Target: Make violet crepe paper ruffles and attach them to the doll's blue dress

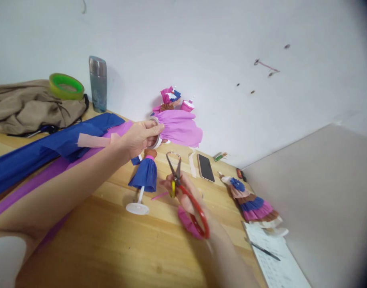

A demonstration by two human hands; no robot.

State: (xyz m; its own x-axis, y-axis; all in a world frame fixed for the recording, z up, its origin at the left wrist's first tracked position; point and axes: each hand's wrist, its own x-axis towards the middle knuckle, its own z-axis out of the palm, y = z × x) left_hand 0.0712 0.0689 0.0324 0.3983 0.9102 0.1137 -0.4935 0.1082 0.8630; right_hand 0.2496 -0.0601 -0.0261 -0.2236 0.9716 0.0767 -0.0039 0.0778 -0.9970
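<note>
My left hand (144,138) is closed, pinching the gathered end of a piece of purple crepe paper (181,128). A roll of white tape (155,145) sits in the same hand, partly hidden by the fingers. In my right hand (185,200) are red-handled scissors (198,214), blades a little apart and pointing away from me. Something small and yellow (173,189) shows by the right fingers; I cannot make out what it is. Between the hands stands a small figure in a blue crepe paper skirt (144,174), on a white stem with a round white base (137,208).
Blue crepe paper (51,142) and a beige cloth (27,108) with a green tape roll (66,86) lie left. A bottle (98,84) stands by the wall. Rightward are a phone (205,167), a layered paper dress figure (252,204), and a pen (265,251) on paper.
</note>
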